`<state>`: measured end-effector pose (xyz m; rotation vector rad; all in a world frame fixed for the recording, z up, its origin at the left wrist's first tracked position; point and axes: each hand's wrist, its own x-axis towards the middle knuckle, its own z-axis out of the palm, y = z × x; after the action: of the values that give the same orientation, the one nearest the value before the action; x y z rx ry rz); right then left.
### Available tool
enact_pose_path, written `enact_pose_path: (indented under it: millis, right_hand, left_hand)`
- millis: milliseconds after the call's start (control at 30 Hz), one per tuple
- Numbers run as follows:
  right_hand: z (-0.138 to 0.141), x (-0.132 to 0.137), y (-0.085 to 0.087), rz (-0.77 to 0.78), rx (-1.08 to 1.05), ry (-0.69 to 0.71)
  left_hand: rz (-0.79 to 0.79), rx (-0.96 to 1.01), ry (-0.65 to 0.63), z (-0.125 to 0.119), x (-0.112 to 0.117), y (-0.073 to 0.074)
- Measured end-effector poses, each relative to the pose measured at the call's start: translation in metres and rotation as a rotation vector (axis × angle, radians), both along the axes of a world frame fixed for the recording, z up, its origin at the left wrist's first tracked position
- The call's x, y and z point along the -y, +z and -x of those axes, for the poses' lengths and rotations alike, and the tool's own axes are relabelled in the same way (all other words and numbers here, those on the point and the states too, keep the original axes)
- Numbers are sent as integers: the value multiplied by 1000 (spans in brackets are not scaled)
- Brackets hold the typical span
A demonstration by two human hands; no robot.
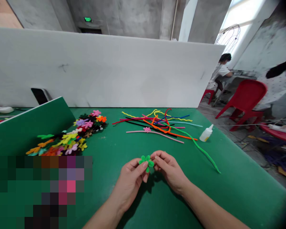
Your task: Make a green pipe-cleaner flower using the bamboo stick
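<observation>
Between my two hands, just above the green table, is a small green pipe-cleaner flower (146, 161) with rounded petals. My left hand (132, 173) pinches it from the left, the thumb lying over its lower left side. At its right edge, my right hand (169, 168) has thumb and fingertips pressed together; whether they grip a petal tip is hard to make out. Beyond the hands lies a loose bunch of coloured pipe cleaners (162, 129), with a pink flower (147, 129) among them. One long green pipe cleaner (206, 153) stretches toward the right.
A small white glue bottle (206, 134) stands at the right. On the left, many finished flowers (70, 138) are heaped beside a green divider (38, 121). A white panel (114, 70) closes the back. Past the table's right edge are a red chair (245, 95) and people.
</observation>
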<state>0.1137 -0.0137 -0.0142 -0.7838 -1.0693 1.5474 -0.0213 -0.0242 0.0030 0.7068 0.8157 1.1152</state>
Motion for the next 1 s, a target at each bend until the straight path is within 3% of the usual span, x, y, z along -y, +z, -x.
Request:
enact_pose_path:
  millis: [200,367,700,1000]
  right_hand:
    - [2,2,-1,-309,245,-97]
    - [2,3,0,-431,326,-179]
    - [0,2,-1,-441,343,-204]
    - [1,2,-3,-401,321,-183]
  left_hand:
    - [25,18,31,0,0,2]
    - [46,61,-32,0,1,1]
    - [36,95,-79,0,2,-1]
    - [26,48,-42,-1,2,0]
